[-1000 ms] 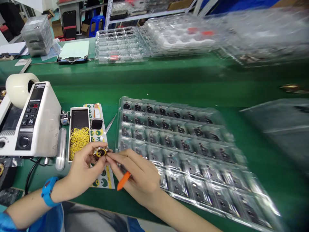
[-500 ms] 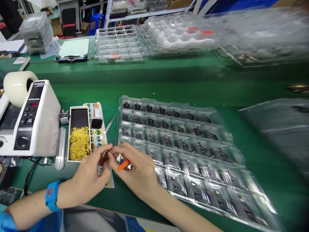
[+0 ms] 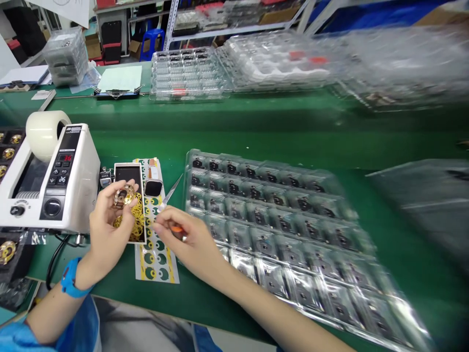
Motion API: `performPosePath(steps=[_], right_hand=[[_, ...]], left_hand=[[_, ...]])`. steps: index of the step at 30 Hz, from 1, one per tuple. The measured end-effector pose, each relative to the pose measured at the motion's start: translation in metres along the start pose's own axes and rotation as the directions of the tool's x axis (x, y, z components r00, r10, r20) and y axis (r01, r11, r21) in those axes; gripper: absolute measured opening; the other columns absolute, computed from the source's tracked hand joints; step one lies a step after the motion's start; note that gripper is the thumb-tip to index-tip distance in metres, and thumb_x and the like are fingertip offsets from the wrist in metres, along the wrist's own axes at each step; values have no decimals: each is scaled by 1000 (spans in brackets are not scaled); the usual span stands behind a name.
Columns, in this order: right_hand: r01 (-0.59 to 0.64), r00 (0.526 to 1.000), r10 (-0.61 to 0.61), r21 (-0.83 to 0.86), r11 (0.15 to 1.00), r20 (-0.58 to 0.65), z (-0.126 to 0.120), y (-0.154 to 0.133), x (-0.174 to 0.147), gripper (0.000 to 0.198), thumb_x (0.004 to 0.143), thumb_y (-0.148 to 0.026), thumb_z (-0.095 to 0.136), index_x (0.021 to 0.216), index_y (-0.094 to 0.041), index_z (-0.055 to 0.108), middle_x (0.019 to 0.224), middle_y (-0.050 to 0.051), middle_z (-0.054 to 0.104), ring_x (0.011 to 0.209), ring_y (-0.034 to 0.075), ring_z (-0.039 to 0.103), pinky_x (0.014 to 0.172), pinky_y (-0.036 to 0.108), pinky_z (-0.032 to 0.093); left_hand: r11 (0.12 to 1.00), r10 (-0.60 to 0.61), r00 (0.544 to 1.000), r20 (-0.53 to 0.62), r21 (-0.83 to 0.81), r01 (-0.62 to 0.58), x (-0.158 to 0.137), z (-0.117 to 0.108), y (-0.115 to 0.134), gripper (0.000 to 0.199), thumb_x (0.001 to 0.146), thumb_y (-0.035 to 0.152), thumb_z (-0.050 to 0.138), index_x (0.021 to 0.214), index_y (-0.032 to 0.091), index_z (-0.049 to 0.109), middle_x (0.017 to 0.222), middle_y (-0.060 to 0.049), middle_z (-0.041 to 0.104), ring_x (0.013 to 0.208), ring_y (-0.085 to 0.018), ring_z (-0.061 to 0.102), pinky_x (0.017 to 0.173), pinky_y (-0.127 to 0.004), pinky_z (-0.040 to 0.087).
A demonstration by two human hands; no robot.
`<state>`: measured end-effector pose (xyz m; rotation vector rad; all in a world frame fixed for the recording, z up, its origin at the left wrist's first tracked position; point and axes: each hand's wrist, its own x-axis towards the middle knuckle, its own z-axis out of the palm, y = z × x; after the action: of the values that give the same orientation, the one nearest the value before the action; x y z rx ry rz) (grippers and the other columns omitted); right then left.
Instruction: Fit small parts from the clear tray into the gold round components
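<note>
Fingers of the left hand (image 3: pixel 110 222) are curled up and pinch a small round gold-coloured part (image 3: pixel 123 194), thumb on one side and fingertips on the other, holding it in the air just above the narrow box (image 3: pixel 128 172) of yellow rings (image 3: pixel 136 220). On the right hand (image 3: pixel 190 239) the fingers are bunched together around one orange-handled tool (image 3: pixel 176 228), which is mostly hidden in the grip; the hand rests over the sticker sheet (image 3: pixel 157 259), its knuckles touching the near-left corner of the big clear tray (image 3: pixel 286 225). That tray lies flat on the green table (image 3: pixel 256 132) and holds many small dark parts in rows; glare makes an exact count impossible. One blue wristband (image 3: pixel 71 286) sits on the left wrist.

One white tape machine (image 3: pixel 51 178) stands at the left with a single roll of tape (image 3: pixel 44 132) on top and a red number on its panel. Beside the box lie one small watch body (image 3: pixel 153 187) and one pair of tweezers (image 3: pixel 172 191), its point toward the right hand. Far across the table stands one clipboard with a pale sheet (image 3: pixel 120 79), then what seem to be at least two stacks of clear trays (image 3: pixel 188 73), though the right-hand ones are blurred. More gold parts (image 3: pixel 8 249), four that I can count, sit in dark foam at the left edge.
</note>
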<state>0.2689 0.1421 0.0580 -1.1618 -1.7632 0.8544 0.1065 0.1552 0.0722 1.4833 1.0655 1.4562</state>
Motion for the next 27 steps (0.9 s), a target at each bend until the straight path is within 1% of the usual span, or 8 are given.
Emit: performPosePath(steps=[4, 9, 13, 15, 17, 20, 24, 27], right_hand=[[-9, 987, 49, -248, 969, 156, 18, 7, 4, 14, 82, -8, 46, 74, -20, 47, 69, -1, 57, 58, 15, 52, 53, 25, 35], [65, 987, -18, -298, 952, 159, 15, 1, -1, 22, 74, -2, 43, 85, -20, 51, 80, 0, 61, 68, 15, 58, 60, 25, 41], [91, 995, -52, -515, 852, 89, -25, 13, 12, 20, 84, -7, 47, 88, -19, 62, 85, 1, 64, 72, 14, 61, 61, 24, 45], [3, 1000, -9, -691, 723, -6, -58, 33, 27, 20, 84, -10, 51, 92, -19, 68, 90, 4, 66, 74, 17, 63, 60, 25, 44], [-69, 997, 24, -755, 652, -70, -92, 57, 45, 25, 84, -8, 49, 94, -16, 71, 91, 9, 66, 79, 22, 63, 58, 29, 41], [-67, 997, 73, -809, 583, -29, -128, 88, 68, 25, 80, -6, 53, 87, -17, 74, 89, 9, 67, 77, 22, 63, 57, 30, 39], [4, 992, 102, -837, 548, 71, -142, 104, 85, 14, 79, -12, 61, 79, -18, 73, 88, 7, 68, 78, 21, 62, 55, 29, 37], [22, 995, 71, -845, 534, 71, -134, 92, 80, 14, 79, -9, 56, 77, -15, 69, 88, 10, 68, 82, 24, 62, 54, 29, 36]], left_hand=[[999, 34, 999, -22, -19, -35, 4, -5, 6, 30, 92, 8, 56, 120, 19, 55, 123, -8, 65, 114, -19, 63, 88, -23, 57], [998, -38, 999, -39, -55, 36, 3, -7, 8, 30, 90, 12, 61, 119, 17, 56, 124, -11, 64, 115, -22, 63, 90, -25, 57], [977, -191, 980, 48, -86, 195, 3, -10, 9, 30, 89, 20, 63, 118, 16, 59, 115, -10, 69, 105, -21, 67, 89, -27, 58], [948, -287, 948, 142, -101, 302, 4, -10, 9, 29, 87, 23, 63, 116, 15, 61, 104, -7, 72, 95, -19, 70, 85, -27, 60], [916, -356, 911, 208, -114, 384, 5, -10, 10, 31, 85, 24, 64, 115, 15, 63, 97, -5, 72, 90, -18, 70, 82, -27, 61], [879, -409, 874, 263, -141, 455, 6, -8, 8, 34, 82, 24, 67, 114, 16, 63, 96, -4, 72, 90, -18, 69, 83, -29, 61], [862, -413, 852, 321, -164, 480, 5, -8, 1, 35, 82, 25, 67, 116, 19, 64, 106, -6, 69, 95, -19, 67, 85, -32, 60], [861, -373, 851, 370, -205, 466, 4, -7, -2, 34, 84, 27, 67, 117, 22, 66, 110, -5, 68, 94, -19, 66, 84, -32, 59]])
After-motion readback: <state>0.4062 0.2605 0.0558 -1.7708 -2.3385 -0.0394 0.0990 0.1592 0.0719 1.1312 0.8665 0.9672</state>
